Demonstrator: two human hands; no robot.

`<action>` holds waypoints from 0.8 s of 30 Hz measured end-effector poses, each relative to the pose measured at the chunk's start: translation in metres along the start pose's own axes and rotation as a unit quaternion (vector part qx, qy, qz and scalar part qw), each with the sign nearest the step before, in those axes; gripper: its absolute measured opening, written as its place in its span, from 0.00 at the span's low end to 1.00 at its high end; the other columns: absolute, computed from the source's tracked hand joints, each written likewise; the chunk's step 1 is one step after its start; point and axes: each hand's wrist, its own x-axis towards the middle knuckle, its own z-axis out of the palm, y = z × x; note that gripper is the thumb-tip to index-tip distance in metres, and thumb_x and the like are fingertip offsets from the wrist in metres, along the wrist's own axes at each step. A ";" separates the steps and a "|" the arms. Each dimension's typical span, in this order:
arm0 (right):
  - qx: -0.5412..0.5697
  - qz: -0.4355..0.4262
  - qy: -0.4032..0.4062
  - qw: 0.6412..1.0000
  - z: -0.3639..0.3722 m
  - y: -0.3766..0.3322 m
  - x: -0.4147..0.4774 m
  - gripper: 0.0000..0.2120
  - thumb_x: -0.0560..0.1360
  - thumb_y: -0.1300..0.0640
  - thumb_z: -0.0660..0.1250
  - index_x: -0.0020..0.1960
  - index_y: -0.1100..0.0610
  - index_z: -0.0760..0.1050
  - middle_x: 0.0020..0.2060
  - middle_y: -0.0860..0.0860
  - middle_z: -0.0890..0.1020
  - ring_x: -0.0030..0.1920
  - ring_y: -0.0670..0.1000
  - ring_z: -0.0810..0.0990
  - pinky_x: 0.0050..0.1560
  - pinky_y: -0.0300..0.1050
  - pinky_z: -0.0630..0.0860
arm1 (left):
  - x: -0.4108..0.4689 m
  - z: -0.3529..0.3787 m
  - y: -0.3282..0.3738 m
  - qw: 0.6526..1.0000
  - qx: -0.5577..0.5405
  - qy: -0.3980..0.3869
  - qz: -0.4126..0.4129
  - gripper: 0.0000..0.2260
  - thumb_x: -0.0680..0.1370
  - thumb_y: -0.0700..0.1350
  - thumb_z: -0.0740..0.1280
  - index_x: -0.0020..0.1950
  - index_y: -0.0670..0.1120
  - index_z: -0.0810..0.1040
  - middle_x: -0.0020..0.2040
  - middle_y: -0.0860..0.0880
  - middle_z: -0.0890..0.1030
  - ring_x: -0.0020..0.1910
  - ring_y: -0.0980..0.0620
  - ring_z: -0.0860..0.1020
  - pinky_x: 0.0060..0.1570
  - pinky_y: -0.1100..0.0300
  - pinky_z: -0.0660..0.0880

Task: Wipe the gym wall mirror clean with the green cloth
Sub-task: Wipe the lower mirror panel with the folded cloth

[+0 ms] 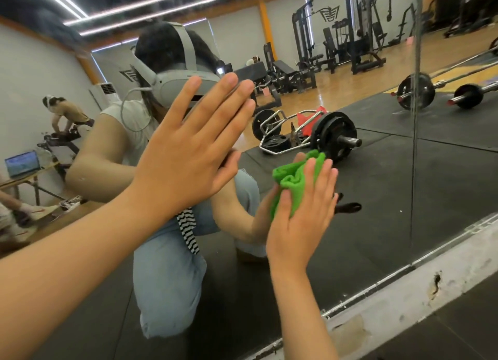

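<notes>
The mirror (pixel 404 187) is running on rightward past the green cloth (pixel 293 180), above its bottom edge. The left hand (pixel 188 149) is lying flat on it, holding nothing; the right hand (pixel 299 219) is pressing the cloth, fingers straight.

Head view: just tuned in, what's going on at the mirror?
A person crouches in front of the gym wall mirror. Their right hand presses the bunched green cloth against the glass with straight fingers. The left hand rests flat on the glass, higher up and to the left, holding nothing.
</notes>
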 end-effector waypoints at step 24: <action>-0.016 -0.109 -0.058 0.992 -0.006 -0.021 0.032 0.27 0.84 0.43 0.45 0.81 0.49 0.48 0.80 0.47 0.50 0.81 0.49 0.45 0.79 0.53 0.41 | 0.000 0.002 0.000 1.000 0.005 0.007 0.001 0.25 0.85 0.49 0.54 0.79 0.38 0.62 0.79 0.40 0.61 0.79 0.41 0.59 0.75 0.39 0.56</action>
